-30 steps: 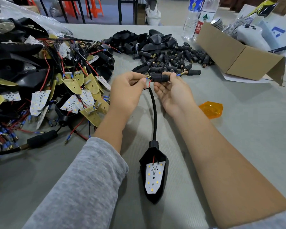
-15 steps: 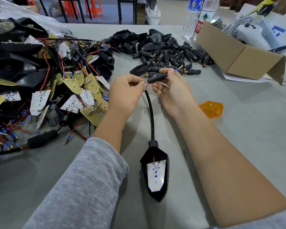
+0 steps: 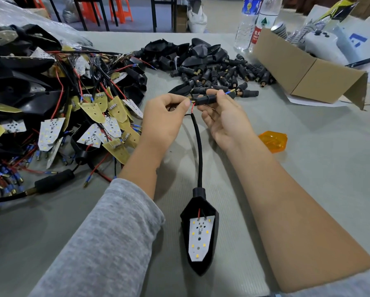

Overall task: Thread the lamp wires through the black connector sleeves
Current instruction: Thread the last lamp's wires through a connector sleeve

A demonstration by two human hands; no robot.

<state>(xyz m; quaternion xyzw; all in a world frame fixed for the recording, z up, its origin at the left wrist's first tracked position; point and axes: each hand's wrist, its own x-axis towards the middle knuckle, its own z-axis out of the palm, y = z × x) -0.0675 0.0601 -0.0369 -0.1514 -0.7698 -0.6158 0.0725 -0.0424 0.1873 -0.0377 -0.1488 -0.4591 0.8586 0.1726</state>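
A black arrow-shaped lamp housing [image 3: 201, 262] with a white LED board lies on the table near me. Its black sheathed cable [image 3: 199, 146] runs up to my hands. My right hand [image 3: 224, 118] holds a black connector sleeve [image 3: 205, 100] level between thumb and fingers. A blue wire tip shows at the sleeve's right end. My left hand [image 3: 164, 118] pinches the thin red wire [image 3: 192, 108] at the sleeve's brass left end. A pile of loose black connector sleeves [image 3: 229, 76] lies just beyond my hands.
A heap of LED boards, red and black wires and black housings [image 3: 57, 108] fills the left side. An orange lens [image 3: 273, 141] lies right of my right wrist. A brown cardboard box [image 3: 308, 71] and two water bottles [image 3: 254, 22] stand at the back right.
The sleeve has been tipped from slanted to level and moved slightly right. The blue wire tip now sticks out of its right end. The lamp housing has shifted little.
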